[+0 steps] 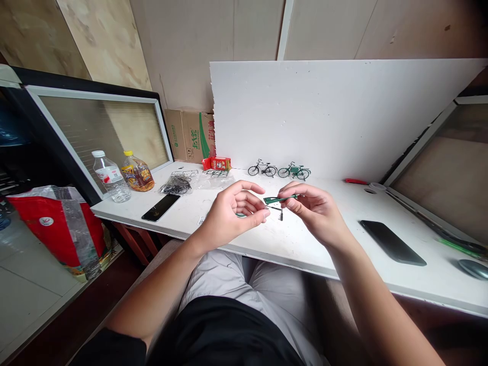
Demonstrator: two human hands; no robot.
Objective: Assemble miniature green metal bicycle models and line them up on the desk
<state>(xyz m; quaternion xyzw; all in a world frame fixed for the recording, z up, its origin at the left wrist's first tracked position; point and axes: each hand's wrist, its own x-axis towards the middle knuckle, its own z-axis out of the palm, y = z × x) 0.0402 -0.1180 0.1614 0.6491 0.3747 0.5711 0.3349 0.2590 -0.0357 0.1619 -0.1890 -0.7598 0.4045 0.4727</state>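
Over the white table [305,244], my right hand [314,208] pinches a small green part [275,199] between thumb and fingers. The part points left toward my left hand [238,211], whose thumb and curled fingers stand apart with nothing visible between them. Just below the green part is a thin dark piece [281,214]; whether it touches a hand is unclear. A bit of green shows behind my left hand on the tabletop. Beyond the hands stand a black model bicycle [262,168] and a green model bicycle [294,171].
Left on the table are a water bottle [111,177], a yellow-capped bottle [137,172], a phone [161,207] and black wiry parts [176,184]. A red box [217,163] sits behind. At right lie a dark phone [392,243], a red-handled item [356,181] and a mouse [474,268].
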